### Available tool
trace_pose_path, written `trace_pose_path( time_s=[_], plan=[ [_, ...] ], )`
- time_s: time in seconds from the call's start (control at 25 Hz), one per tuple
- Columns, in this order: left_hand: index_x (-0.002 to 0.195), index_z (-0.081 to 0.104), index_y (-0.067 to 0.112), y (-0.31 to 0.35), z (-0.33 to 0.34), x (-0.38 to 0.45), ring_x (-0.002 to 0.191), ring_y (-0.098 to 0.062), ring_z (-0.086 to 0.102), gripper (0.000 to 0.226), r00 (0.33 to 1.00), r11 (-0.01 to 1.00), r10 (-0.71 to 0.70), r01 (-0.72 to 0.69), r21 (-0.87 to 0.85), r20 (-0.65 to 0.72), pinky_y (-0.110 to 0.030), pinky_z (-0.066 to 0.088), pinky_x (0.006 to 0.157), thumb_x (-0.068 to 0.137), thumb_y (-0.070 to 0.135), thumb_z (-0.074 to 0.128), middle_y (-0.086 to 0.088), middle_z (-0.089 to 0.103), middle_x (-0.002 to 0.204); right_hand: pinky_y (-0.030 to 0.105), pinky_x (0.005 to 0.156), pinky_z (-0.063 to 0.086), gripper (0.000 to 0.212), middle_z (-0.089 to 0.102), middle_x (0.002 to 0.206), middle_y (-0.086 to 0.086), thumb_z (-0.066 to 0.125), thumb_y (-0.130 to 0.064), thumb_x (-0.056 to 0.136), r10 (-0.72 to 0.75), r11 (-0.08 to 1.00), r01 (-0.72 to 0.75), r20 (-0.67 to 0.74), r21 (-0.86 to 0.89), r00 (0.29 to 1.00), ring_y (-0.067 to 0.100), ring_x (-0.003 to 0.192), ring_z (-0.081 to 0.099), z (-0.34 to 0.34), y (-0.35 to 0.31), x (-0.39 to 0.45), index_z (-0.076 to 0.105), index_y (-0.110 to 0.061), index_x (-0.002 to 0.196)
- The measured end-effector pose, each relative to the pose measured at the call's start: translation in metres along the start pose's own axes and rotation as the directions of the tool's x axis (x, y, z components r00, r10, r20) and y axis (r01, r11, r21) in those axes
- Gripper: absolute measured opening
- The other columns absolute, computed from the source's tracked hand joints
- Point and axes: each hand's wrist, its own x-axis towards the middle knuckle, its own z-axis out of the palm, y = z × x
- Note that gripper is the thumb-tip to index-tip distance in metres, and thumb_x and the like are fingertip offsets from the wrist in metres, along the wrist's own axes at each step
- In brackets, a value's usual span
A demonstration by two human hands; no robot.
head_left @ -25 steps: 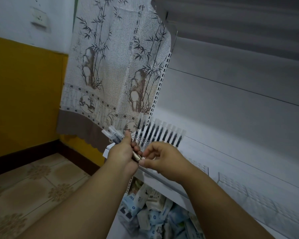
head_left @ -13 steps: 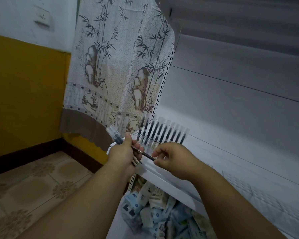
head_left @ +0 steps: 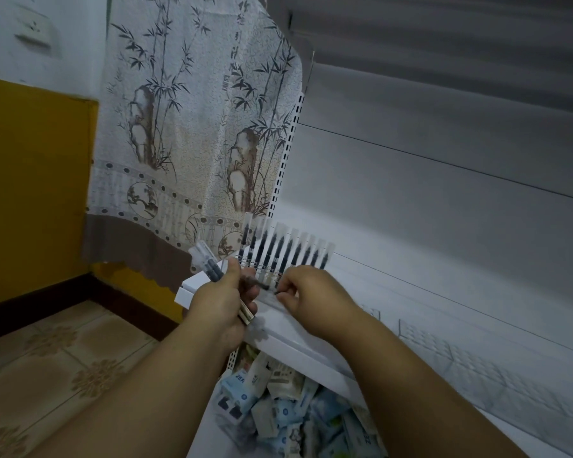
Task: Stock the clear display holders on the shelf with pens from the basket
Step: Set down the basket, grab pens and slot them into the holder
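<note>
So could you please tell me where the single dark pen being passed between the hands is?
Head view, centre: the single dark pen bridges the left hand and right hand, before the standing pen row.

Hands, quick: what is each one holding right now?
Left hand: grips a bundle of pens.
Right hand: pinches the tip of a single pen.

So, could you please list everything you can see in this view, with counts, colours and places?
Black pens with clear caps: about a dozen, standing in a row on the shelf.
White metal shelf: one, centre right.
Bundle of black pens: a few, in the left hand.
Single black pen: one, between both hands.
Blue-white packets: many, below the shelf.
Bamboo-print curtain: one, behind.
Left hand: grips the bundle.
Right hand: pinches the single pen.
</note>
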Motion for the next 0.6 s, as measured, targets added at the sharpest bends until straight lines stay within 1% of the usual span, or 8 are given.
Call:
trace_pose_path(
  time_s=[0.08,0.12,0.2,0.28,0.4,0.48,0.52,0.6],
  plan=[
    [0.094,0.067,0.006,-0.001,0.001,-0.001,0.056,-0.011,0.049,0.044,1.000,1.000,-0.003,0.003,-0.015,0.014,-0.022,0.042,0.041,0.098,0.045,0.047,-0.001,0.060,0.074,0.028,0.064,0.042,0.006,0.059,0.090,-0.006,0.057,-0.024,0.097,0.127,0.991,-0.123,-0.096,0.044,0.987,0.011,0.077,0.056,-0.011,0.022,0.001,0.060,-0.023,0.092],
    [0.097,0.067,0.006,-0.002,0.001,-0.001,0.053,-0.010,0.045,0.043,1.000,1.000,-0.006,0.007,-0.025,0.019,-0.020,0.041,0.039,0.098,0.044,0.047,0.000,0.058,0.072,0.027,0.062,0.041,0.006,0.060,0.089,-0.006,0.057,-0.024,0.097,0.189,0.980,-0.175,-0.160,0.096,0.969,0.010,0.076,0.056,-0.016,0.035,0.002,0.058,-0.023,0.091],
    [0.099,0.066,0.007,-0.003,0.002,0.000,0.049,-0.009,0.039,0.041,0.998,0.999,-0.026,0.029,-0.046,0.050,-0.019,0.039,0.038,0.099,0.042,0.047,0.001,0.053,0.068,0.021,0.057,0.041,0.006,0.065,0.086,-0.002,0.057,-0.020,0.096,0.312,0.931,-0.241,-0.252,0.275,0.916,0.014,0.074,0.062,-0.019,0.059,0.004,0.057,-0.021,0.090],
    [0.101,0.065,0.006,-0.006,0.003,0.001,0.045,-0.009,0.035,0.040,0.995,0.996,-0.052,0.057,-0.064,0.085,-0.020,0.036,0.037,0.099,0.041,0.047,0.002,0.049,0.063,0.018,0.053,0.039,0.006,0.068,0.076,0.002,0.058,-0.012,0.093,0.411,0.864,-0.273,-0.281,0.422,0.867,0.014,0.070,0.066,-0.015,0.073,0.006,0.057,-0.017,0.091],
    [0.100,0.064,0.005,-0.011,0.005,0.002,0.039,-0.008,0.033,0.038,0.992,0.993,-0.072,0.081,-0.086,0.102,-0.019,0.032,0.035,0.098,0.040,0.050,0.003,0.044,0.055,0.024,0.055,0.044,0.008,0.065,0.068,0.001,0.062,-0.005,0.088,0.485,0.793,-0.271,-0.297,0.546,0.822,0.015,0.063,0.066,-0.005,0.083,0.010,0.058,-0.012,0.088],
    [0.098,0.064,0.006,-0.012,0.005,0.002,0.039,-0.008,0.031,0.036,0.989,0.990,-0.086,0.099,-0.101,0.121,-0.019,0.031,0.035,0.098,0.040,0.051,0.003,0.043,0.055,0.030,0.059,0.052,0.011,0.063,0.067,0.001,0.066,-0.006,0.086,0.487,0.781,-0.274,-0.274,0.561,0.829,0.018,0.062,0.066,0.000,0.086,0.015,0.059,-0.015,0.083],
    [0.097,0.063,0.007,-0.012,0.005,0.002,0.039,-0.008,0.030,0.035,0.986,0.988,-0.096,0.111,-0.104,0.135,-0.018,0.030,0.035,0.098,0.040,0.051,0.003,0.042,0.055,0.031,0.062,0.054,0.014,0.062,0.067,0.000,0.067,-0.007,0.084,0.476,0.797,-0.284,-0.265,0.533,0.839,0.020,0.064,0.065,0.003,0.088,0.017,0.059,-0.018,0.080],
    [0.096,0.063,0.007,-0.014,0.005,0.001,0.039,-0.008,0.030,0.035,0.980,0.986,-0.114,0.131,-0.099,0.162,-0.019,0.030,0.035,0.098,0.040,0.051,0.002,0.042,0.055,0.028,0.063,0.050,0.016,0.060,0.066,-0.003,0.068,-0.010,0.082,0.449,0.844,-0.325,-0.231,0.427,0.863,0.017,0.064,0.059,0.008,0.091,0.018,0.059,-0.020,0.074]
  ],
)
